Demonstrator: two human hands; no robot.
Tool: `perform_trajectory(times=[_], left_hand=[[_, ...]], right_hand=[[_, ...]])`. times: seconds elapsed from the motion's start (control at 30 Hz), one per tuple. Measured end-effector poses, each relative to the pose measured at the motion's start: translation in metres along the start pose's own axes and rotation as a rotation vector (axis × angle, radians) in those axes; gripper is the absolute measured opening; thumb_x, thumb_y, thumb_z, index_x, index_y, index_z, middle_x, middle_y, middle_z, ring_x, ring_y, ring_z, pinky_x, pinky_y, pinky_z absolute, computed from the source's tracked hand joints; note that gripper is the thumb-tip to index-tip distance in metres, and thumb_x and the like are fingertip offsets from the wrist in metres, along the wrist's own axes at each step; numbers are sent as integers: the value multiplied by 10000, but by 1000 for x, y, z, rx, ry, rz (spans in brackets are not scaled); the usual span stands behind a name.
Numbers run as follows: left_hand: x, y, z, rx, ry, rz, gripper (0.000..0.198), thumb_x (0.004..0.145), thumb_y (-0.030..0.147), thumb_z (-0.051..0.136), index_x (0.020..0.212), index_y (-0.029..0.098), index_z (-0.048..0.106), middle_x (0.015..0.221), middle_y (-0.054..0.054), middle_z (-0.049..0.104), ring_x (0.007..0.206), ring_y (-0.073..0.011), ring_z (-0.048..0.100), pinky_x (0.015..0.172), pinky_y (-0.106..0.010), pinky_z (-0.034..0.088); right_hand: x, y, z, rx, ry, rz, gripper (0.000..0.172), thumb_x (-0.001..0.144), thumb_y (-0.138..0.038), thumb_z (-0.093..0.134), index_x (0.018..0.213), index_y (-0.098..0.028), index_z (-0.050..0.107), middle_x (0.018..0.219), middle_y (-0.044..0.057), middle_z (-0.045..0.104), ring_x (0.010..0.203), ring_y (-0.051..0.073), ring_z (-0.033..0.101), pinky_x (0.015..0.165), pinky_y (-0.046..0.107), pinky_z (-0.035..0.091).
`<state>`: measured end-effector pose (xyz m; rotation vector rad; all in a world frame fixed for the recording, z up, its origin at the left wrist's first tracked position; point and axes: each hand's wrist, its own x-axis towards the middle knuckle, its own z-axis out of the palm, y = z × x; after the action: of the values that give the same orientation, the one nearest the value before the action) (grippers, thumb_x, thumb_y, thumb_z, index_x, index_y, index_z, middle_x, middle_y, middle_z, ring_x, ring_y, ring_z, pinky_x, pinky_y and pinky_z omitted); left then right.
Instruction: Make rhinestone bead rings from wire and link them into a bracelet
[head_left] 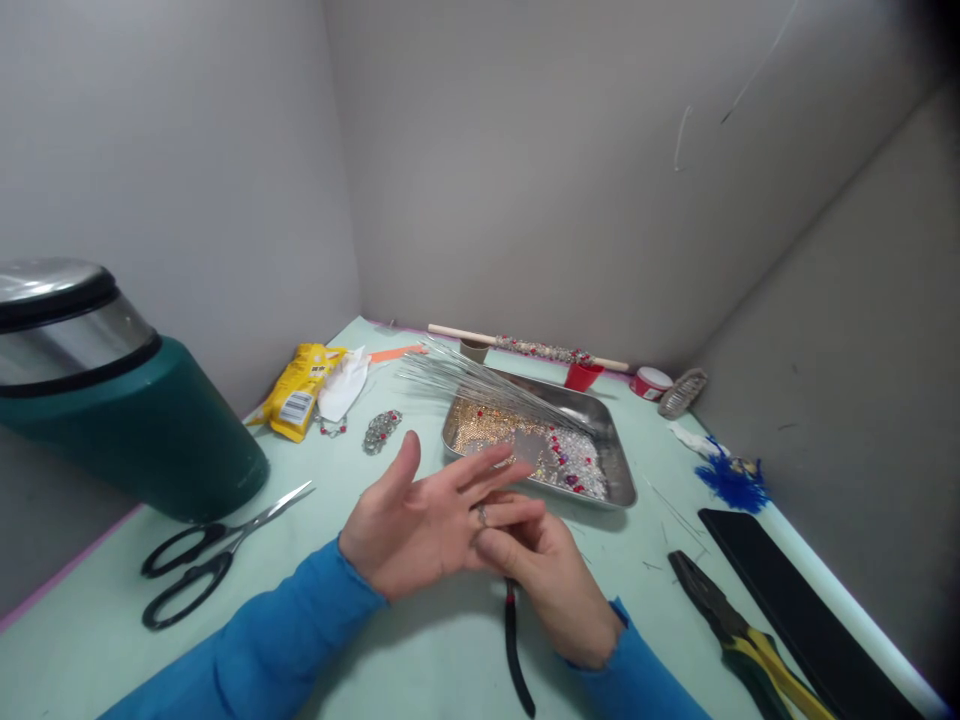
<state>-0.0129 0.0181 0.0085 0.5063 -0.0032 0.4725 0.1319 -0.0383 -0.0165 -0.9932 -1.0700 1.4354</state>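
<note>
My left hand point(427, 525) is turned palm up, its fingers stretched out over the table. A thin ring point(481, 515) sits on one of its fingers. My right hand point(559, 580) closes thumb and fingers around the outer fingers of the left, with the thumb tip just beside the ring. Its other fingertips are hidden behind the left hand. Below the two hands lies a tool with a curved black handle point(512, 650); its head is covered. Just beyond the fingers stands a metal tray point(621, 470) with gold and clear beads, red beads and a bundle of thin wires point(495, 385).
Scissors point(225, 560) and a large green flask point(150, 430) stand at left, near a yellow packet point(304, 385) and a beaded wire piece point(382, 432). Pliers point(720, 615), a black bar point(795, 610) and a blue tassel point(731, 482) lie at right. A beaded stick point(540, 350) is behind the tray.
</note>
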Motion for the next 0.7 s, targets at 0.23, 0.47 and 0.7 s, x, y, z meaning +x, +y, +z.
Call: perform_trajectory(times=[0.23,0.47,0.7], left_hand=[[-2,2,1,45,-24,-7,799,787,705,205,1338,145,353,1465,-161,198,1319,-382,178,991,-538,218],[-4,4,3,96,-72,-18,813,768,702,295,1352,137,329,1472,-172,173,1313,-414,164,996,-580,181],[-3,1,1,104,-90,-38,781,775,696,287,1335,158,367,1474,-151,189,1316,-405,169,1000,-570,190]], right_hand=[[-2,2,-1,55,-31,2,206,786,-233,622,985,-185,604,908,34,637,898,183,585,738,305,477],[-4,-7,-2,17,-66,-12,278,781,-182,606,1055,-214,576,956,25,615,961,190,571,751,303,481],[-2,-5,1,0,-79,32,216,744,-174,623,955,-208,599,813,-19,600,713,118,568,585,223,449]])
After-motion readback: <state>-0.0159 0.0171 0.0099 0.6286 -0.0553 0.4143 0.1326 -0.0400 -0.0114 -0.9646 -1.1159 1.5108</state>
